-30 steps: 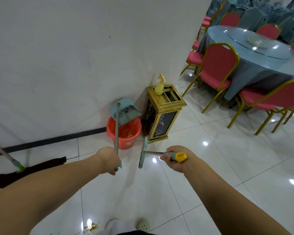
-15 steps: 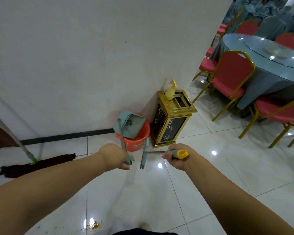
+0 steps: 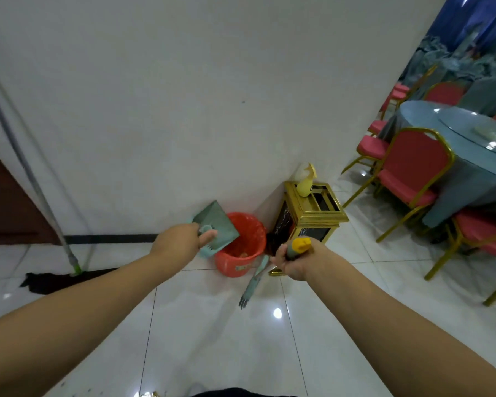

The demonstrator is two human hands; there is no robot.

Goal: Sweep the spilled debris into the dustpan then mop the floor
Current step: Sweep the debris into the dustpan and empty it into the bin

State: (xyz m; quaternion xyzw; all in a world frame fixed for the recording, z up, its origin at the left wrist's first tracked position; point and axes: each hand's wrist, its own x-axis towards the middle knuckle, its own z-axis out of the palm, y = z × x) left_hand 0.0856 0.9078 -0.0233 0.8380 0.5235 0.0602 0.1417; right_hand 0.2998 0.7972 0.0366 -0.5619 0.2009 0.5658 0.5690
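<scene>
My left hand (image 3: 184, 242) grips the handle of a teal dustpan (image 3: 216, 227), which is tilted over the rim of an orange bucket (image 3: 242, 245) by the wall. My right hand (image 3: 292, 260) grips the yellow-capped handle (image 3: 299, 245) of a teal broom, whose head (image 3: 254, 280) hangs down just above the white tiles beside the bucket. A mop (image 3: 60, 277) with a dark head lies on the floor at the left, its grey pole leaning on the wall. A few specks of debris (image 3: 152, 393) show at the bottom edge.
A gold-framed bin (image 3: 312, 216) with a yellow spray bottle (image 3: 305, 183) on top stands right of the bucket. Red chairs with gold frames (image 3: 413, 179) surround a round grey-blue table (image 3: 470, 144) at the right. A dark door (image 3: 9, 202) is at the far left.
I have stepped closer to the bucket. My left hand has slid up the dustpan's handle to the pan and tipped it over the bucket. The broom's head now hangs lower.
</scene>
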